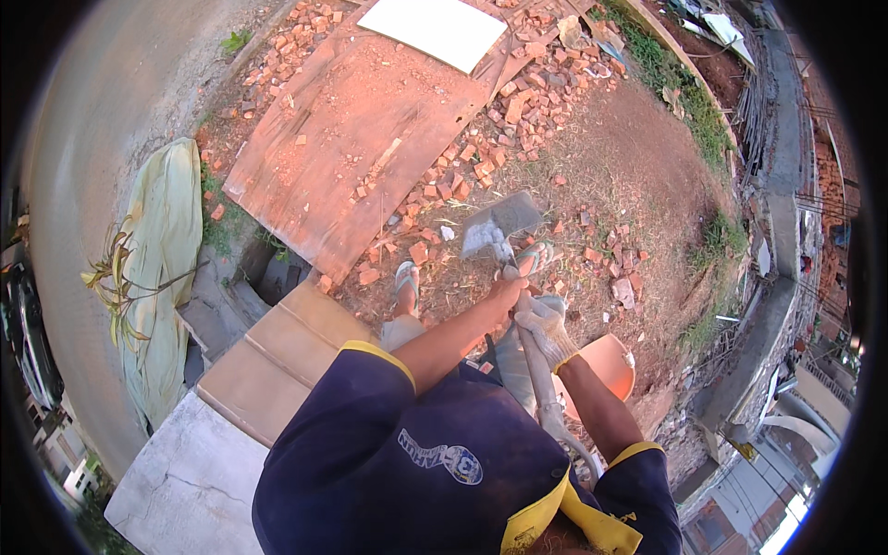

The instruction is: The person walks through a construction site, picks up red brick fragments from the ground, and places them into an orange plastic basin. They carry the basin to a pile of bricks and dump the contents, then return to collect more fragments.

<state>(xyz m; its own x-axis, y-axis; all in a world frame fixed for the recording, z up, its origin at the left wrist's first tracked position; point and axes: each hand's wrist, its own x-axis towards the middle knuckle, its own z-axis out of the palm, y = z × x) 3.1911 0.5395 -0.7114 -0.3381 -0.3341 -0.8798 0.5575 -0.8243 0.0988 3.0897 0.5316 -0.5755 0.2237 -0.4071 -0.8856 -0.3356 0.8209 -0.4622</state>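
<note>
My bare left hand (507, 294) is closed around the shaft of a shovel (501, 228), just below its flat metal blade. My right hand (546, 328), in a pale work glove, closes on the same light-coloured shaft a little nearer to my body. The blade points away from me, above the ground by my sandalled right foot, and has whitish residue on it. The shaft runs back beside my leg, partly hidden by my right forearm. Beside that forearm is an orange bucket (610, 368), partly covered by the arm and shaft.
A dusty wooden board (342, 139) lies ahead, with a white panel (435, 30) at its far end. Broken brick pieces (518, 106) are strewn alongside. At left are tan slabs (268, 370), an open hole (280, 276) and a pale green sheet (162, 268). A low concrete wall (782, 231) edges the right.
</note>
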